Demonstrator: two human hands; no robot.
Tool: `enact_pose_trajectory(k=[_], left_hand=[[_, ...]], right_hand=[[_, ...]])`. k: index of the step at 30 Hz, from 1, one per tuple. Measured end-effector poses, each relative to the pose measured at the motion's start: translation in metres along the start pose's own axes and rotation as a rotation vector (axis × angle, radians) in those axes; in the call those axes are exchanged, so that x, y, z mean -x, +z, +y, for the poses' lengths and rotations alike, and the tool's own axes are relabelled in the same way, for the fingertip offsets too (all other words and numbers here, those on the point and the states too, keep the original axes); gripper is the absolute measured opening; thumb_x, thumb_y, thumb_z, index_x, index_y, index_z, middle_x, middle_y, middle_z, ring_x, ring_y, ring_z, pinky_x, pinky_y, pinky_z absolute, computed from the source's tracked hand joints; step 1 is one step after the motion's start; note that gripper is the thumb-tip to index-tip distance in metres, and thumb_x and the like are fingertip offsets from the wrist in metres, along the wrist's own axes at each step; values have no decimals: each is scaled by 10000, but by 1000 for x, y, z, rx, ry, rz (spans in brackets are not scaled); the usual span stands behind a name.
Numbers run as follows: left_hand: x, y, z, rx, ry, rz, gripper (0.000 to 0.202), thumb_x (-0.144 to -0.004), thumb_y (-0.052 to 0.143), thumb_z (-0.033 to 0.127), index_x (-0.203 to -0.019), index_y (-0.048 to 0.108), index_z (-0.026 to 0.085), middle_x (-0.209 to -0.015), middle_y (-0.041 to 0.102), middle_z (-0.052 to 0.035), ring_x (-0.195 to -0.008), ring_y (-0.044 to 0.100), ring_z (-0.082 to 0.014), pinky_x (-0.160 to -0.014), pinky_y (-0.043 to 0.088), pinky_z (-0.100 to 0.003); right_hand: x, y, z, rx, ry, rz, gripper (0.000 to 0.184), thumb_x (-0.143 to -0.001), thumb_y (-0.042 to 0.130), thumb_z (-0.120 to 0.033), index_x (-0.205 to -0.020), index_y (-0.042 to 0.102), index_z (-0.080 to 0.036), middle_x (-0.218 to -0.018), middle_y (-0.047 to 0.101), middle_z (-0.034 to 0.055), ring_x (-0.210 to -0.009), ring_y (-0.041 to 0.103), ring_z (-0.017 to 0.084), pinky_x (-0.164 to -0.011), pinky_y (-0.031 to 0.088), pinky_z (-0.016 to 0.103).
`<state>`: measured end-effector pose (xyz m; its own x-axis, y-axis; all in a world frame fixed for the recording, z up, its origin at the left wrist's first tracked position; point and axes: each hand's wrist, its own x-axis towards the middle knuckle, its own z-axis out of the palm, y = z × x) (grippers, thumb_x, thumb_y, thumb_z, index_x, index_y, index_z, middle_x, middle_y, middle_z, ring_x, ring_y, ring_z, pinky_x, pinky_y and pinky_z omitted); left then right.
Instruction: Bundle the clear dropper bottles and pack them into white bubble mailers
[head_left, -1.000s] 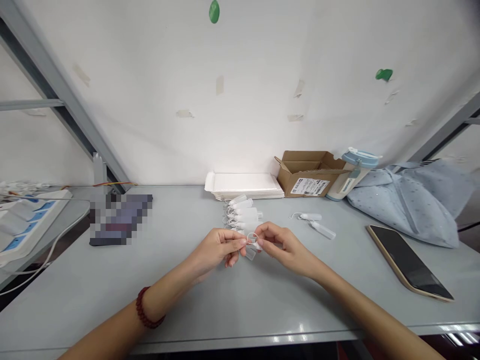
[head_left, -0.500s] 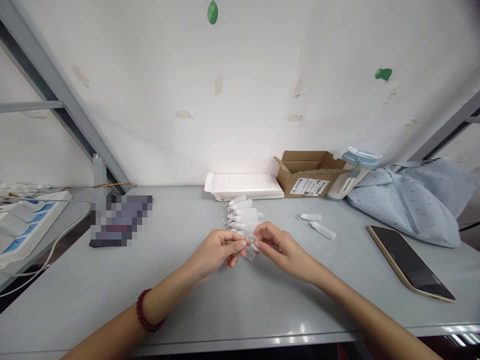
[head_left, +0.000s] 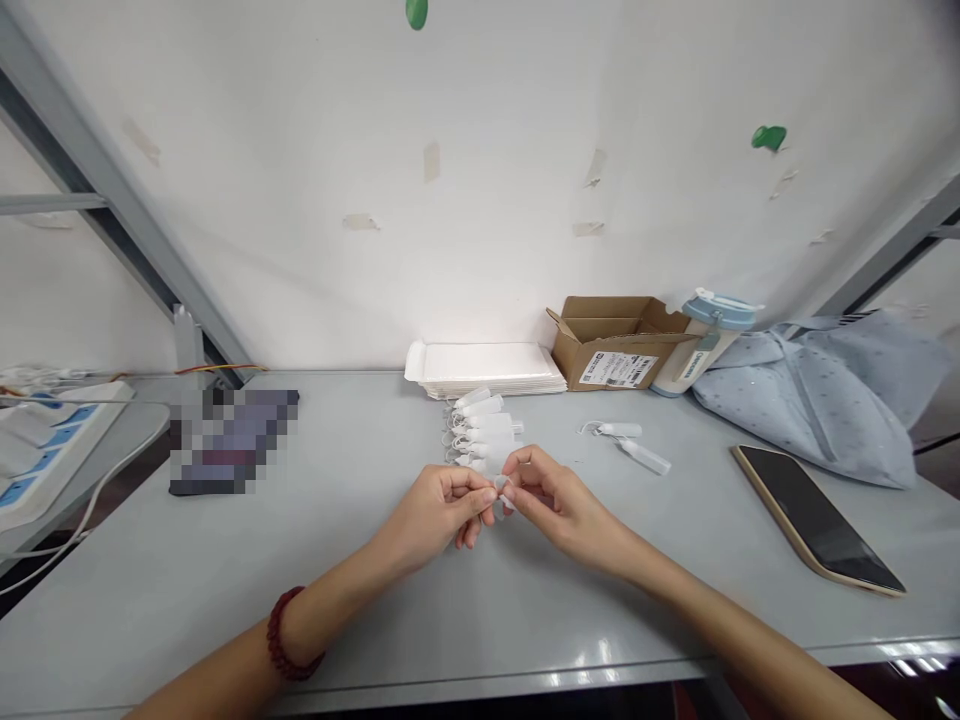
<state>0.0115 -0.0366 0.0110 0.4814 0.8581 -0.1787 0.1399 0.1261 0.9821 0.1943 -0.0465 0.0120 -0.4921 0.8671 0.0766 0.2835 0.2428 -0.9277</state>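
Note:
My left hand (head_left: 442,508) and my right hand (head_left: 559,502) meet over the front of the pile, fingertips nearly touching. Both are closed in a pinch on a small white tube with a cord loop (head_left: 502,484), mostly hidden by the fingers. Just beyond them lies a pile of similar white, translucent tubes (head_left: 484,425), their thin cord loops pointing left. To the right, apart from the pile, two more looped tubes (head_left: 643,456) rest on the grey table (head_left: 360,620).
Behind the pile is a stack of flat white cartons (head_left: 487,370), beside an open cardboard box (head_left: 619,345). A blue-lidded cup (head_left: 694,345), a pale blue cloth bag (head_left: 810,410) and a phone (head_left: 817,520) are on the right. A power strip (head_left: 64,450) sits far left.
The loop between my fingertips shows less, and the tube hanging below is now mostly covered by my fingers. The view has shifted slightly; the pile looks the same.

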Motion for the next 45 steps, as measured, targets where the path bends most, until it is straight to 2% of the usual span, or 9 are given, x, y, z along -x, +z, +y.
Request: enact_pose_trajectory(k=[5, 11, 17, 23, 35, 41, 45], left_hand=[[-1, -4, 5, 39, 63, 29, 270, -784, 585, 359, -635, 594, 134, -542, 530, 24, -441, 445, -66, -465, 354, -206], [-1, -15, 9, 72, 97, 97, 243, -786, 585, 367, -746, 649, 136, -678, 601, -5, -474, 465, -70, -493, 385, -221], [-1, -15, 9, -12, 86, 100, 254, -796, 569, 370, -691, 609, 142, -530, 525, 26, -479, 456, -84, -496, 372, -212], [1, -10, 7, -93, 128, 70, 249, -814, 542, 346, -673, 573, 142, -573, 532, 20, -480, 460, -78, -502, 380, -210], [2, -10, 2, -131, 103, 28, 214, -811, 537, 316, -692, 575, 142, -633, 574, 11, -475, 470, -70, -487, 362, -209], [0, -22, 9, -127, 136, 71, 184, -785, 572, 308, -743, 624, 136, -617, 565, 11, -490, 470, -76, -498, 373, -210], [-2, -35, 12, -143, 119, 137, 163, -756, 602, 284, -800, 669, 142, -601, 564, 14, -511, 472, -83, -514, 376, -208]], right_hand=[[-2, -5, -1, 42, -72, -21, 212, -886, 470, -387, -994, 449, -206, -799, 584, 5, -706, 520, 126, -627, 389, 248], [-2, -13, -2, 216, -36, 31, 245, -898, 430, -410, -1024, 500, -213, -686, 511, -22, -600, 433, 110, -520, 319, 225], [-1, -12, 0, 240, -43, 27, 239, -897, 427, -404, -1029, 494, -215, -739, 556, -9, -609, 436, 116, -543, 322, 233], [0, -9, 0, 226, -49, 9, 201, -883, 460, -366, -998, 503, -208, -681, 532, -27, -550, 393, 103, -521, 306, 226], [1, -6, 3, 201, -45, -25, 166, -874, 477, -330, -978, 505, -203, -641, 524, -44, -510, 379, 88, -499, 315, 213], [-3, -12, 2, 231, -67, 59, 243, -852, 518, -398, -995, 527, -202, -718, 561, -15, -588, 457, 105, -534, 363, 223], [-4, -21, 1, 248, -63, 146, 229, -867, 493, -389, -984, 541, -198, -661, 526, -22, -580, 471, 108, -543, 389, 232]])
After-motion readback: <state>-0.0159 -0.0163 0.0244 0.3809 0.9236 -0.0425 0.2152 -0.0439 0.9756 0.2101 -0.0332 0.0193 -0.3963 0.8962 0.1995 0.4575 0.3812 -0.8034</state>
